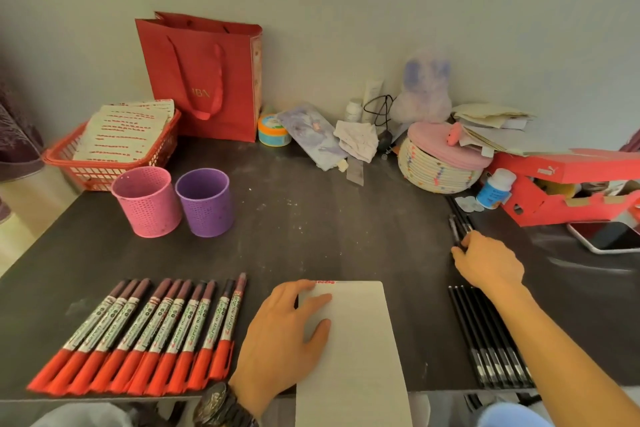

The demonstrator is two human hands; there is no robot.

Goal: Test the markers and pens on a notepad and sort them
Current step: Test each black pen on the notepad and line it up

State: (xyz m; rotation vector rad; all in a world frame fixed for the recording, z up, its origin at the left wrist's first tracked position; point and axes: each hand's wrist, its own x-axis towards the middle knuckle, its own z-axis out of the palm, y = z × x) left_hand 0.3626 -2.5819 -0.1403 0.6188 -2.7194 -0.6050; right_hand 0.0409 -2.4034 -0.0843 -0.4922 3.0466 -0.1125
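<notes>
Dark surface (311, 218). At the middle of its near edge, a notepad (360, 340), pressed flat by the left hand (277, 333), fingers spread. Along the near-left edge, a row of red-capped markers (145, 329), caps nearward, long axes slanting far-right. At the near-right edge, a row of black pens (491, 364). Farther along the right side, a few loose pens (457, 222), long axes near to far, near ends at the right hand (488, 263) fingertips. Pinched or merely touched: cannot tell. Right hand far nearer.

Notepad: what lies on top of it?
The left hand rests on the notepad, fingers straight over its upper left part. The part under the hand is hidden; the rest looks blank.
</notes>
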